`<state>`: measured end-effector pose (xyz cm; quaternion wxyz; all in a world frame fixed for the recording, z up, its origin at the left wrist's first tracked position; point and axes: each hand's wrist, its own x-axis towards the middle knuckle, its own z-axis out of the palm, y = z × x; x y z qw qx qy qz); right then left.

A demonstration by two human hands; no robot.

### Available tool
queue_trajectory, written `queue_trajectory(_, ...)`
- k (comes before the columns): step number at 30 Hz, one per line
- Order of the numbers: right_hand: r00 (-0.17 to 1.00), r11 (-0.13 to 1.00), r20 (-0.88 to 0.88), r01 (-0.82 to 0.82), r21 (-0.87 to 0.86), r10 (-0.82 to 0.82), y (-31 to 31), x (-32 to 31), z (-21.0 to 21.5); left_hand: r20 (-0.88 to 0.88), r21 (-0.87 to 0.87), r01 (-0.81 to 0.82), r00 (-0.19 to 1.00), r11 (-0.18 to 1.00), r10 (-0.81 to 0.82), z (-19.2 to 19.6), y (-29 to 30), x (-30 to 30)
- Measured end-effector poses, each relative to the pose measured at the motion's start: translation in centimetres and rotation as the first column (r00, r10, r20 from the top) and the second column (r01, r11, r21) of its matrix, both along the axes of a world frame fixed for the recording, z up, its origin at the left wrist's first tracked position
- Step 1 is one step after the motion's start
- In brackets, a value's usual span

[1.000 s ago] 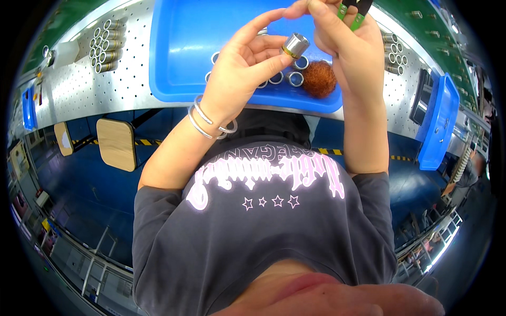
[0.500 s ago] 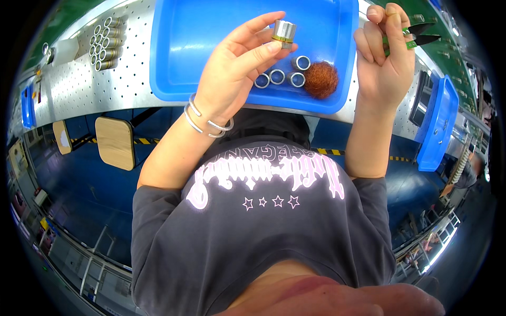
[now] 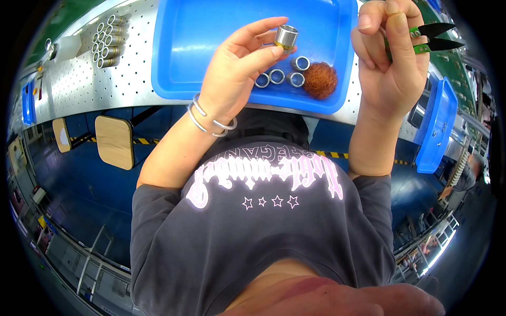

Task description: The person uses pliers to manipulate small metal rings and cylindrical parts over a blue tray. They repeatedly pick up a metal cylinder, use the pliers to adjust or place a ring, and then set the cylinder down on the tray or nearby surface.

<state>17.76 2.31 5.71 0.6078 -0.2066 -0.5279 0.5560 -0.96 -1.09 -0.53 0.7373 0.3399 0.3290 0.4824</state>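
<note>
Metal sleeve [image 3: 286, 36], pinched in the left hand [image 3: 237, 66] above the blue tray [image 3: 184, 63], rim seemingly kept clear. Right hand [image 3: 390, 68] curls round green-handled snips [image 3: 423, 48], apparently leaving thumb and forefinger for pinching. Near right in the tray, loose sleeves [image 3: 290, 80] adjoin a coppery wire ball [image 3: 320, 80].

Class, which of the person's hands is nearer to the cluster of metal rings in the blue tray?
Left: the left hand is close beside the metal rings, holding a metal cylinder. The right hand is farther away, past the right rim of the blue tray.
</note>
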Motion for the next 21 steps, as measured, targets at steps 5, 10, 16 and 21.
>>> queue_trajectory(5, 0.999, 0.999, -0.019, -0.036, 0.016, 0.036, 0.1, -1.6, 1.7, -0.116, 0.087, 0.003, 0.993, 0.996, 0.007, -0.3, -0.1, 0.2)
queue_trajectory(10, 0.989, 0.997, 0.127, 0.080, 0.008, -0.080, 0.8, -1.2, 2.3, -0.158, 0.137, 0.028, 0.987, 0.990, -0.006, 0.2, -0.3, 0.3)
queue_trajectory(16, 0.813, 0.976, 0.560, 0.214, -0.030, -0.161, -0.5, -0.1, -0.6, -0.003, 0.001, -0.130, 0.992, 0.992, 0.130, 1.0, -0.1, -0.4)
queue_trajectory(21, 0.600, 0.966, 0.791, 0.253, -0.050, -0.117, -3.4, -1.6, -1.9, -0.124, 0.010, -0.136, 0.983, 0.991, 0.136, 1.3, -0.1, -0.3)
